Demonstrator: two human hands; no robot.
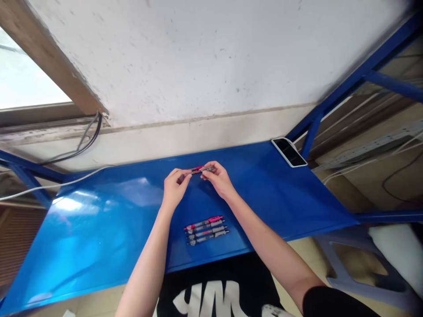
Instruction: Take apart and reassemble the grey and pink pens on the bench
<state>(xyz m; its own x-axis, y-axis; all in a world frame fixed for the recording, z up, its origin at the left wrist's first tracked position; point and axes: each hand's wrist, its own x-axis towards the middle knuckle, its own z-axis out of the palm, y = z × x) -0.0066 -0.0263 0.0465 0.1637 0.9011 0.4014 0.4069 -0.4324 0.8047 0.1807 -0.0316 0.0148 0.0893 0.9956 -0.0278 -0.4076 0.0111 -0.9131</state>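
Between my two hands, over the far middle of the blue table, are slim pens (197, 170) lying side by side, one with pink and one with grey parts; their exact number is hard to make out. My left hand (175, 184) pinches their left ends between thumb and fingers. At the right ends, the thumb and fingers of my right hand (216, 176) are closed on them. Nearer my body, several more pens (206, 230) lie in a neat row on the table, one pink at the back and grey ones in front.
The blue table (125, 229) meets a stained white wall (211, 66). A white-framed device with a dark screen (289, 152) lies at the back right. A white cable (79, 179) crosses the left back corner. A grey stool (363, 264) stands at right.
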